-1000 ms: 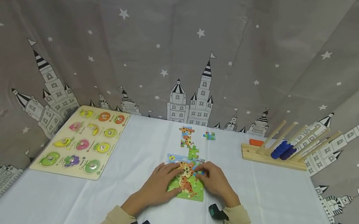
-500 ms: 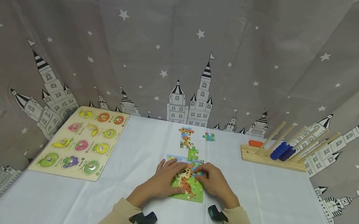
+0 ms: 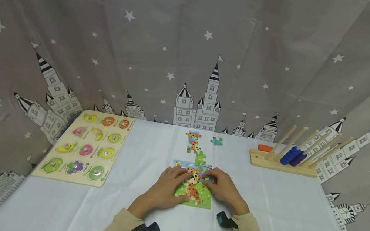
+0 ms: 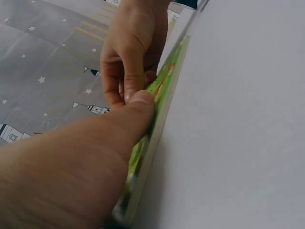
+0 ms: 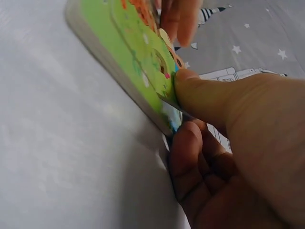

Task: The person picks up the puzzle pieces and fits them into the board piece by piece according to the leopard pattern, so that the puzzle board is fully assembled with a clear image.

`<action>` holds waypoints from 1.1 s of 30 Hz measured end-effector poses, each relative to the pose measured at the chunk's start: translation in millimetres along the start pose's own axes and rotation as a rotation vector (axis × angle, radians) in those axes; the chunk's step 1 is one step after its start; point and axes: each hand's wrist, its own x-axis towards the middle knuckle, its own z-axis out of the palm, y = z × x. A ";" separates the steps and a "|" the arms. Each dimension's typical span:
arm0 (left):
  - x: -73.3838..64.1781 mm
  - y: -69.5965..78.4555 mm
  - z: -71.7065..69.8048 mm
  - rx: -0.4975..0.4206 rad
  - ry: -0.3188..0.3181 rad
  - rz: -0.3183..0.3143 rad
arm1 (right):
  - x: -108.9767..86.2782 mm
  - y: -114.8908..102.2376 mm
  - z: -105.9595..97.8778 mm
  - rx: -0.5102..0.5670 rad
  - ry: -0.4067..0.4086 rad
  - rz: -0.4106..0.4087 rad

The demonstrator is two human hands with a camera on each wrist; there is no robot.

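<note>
- Behind the leopard jigsaw [image 3: 194, 196] you have a grey curtain [image 3: 193, 27], printed with white stars and black-and-white castles.
- Your worktop [image 3: 296, 208], under a white cloth, carries the jigsaw and everything round it.
- Well to the left of the jigsaw lies a fruit puzzle board [image 3: 77, 151], pale, with rows of coloured fruit shapes.
- Well to the right of the jigsaw, and farther from you, stands a wooden peg stand [image 3: 282, 165], with blue rings [image 3: 290, 155] on its slanting pegs.
- The jigsaw lies flat in front of you, between and partly under your hands; its picture is a spotted leopard on green grass.
- Your left hand [image 3: 164, 189] rests over the left side of the jigsaw, its fingers extended and its thumb near the lower part.
- Your right hand [image 3: 224, 188] is at the right edge of the jigsaw, thumb and fingers curled, pinching a blue-edged piece [image 3: 205, 178] there.
- An orange block [image 3: 265, 148] lies to the right of the jigsaw, beyond it.
- Beyond the jigsaw are loose pieces: an orange-and-blue one [image 3: 193, 135], a leopard-face one [image 3: 193, 147], a green one [image 3: 200, 158] at the jigsaw's far edge, and a blue-and-green one [image 3: 217, 141] off to the right.
</note>
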 end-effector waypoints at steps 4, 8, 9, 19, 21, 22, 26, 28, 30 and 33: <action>-1.6 -0.3 4.3 0.074 0.007 0.012 | -1.3 4.7 -4.3 0.045 -0.034 -0.013; -1.9 -0.9 4.8 0.096 0.004 0.009 | 0.5 8.4 -8.9 0.106 -0.077 -0.017; -1.9 -0.6 4.5 0.095 0.003 0.007 | 1.1 9.0 -10.0 0.121 -0.086 -0.018; 5.3 21.0 21.3 0.096 0.144 -0.113 | -0.1 5.0 -11.0 0.146 -0.096 -0.028; 7.6 27.8 25.3 0.100 0.175 -0.150 | -0.2 4.3 -10.8 0.141 -0.092 -0.033; 8.5 30.3 26.9 0.109 0.186 -0.164 | -0.1 4.1 -10.8 0.141 -0.092 -0.036; 9.6 34.9 29.4 0.136 0.213 -0.193 | 1.5 5.0 -11.1 0.154 -0.095 -0.041; 9.4 35.2 29.7 0.136 0.212 -0.196 | 2.5 5.8 -11.1 0.157 -0.091 -0.031; 9.0 35.4 29.1 0.129 0.213 -0.191 | 3.5 5.6 -10.8 0.154 -0.077 -0.017; 7.8 35.8 27.9 0.125 0.215 -0.190 | 4.8 3.0 -9.9 0.133 -0.044 0.014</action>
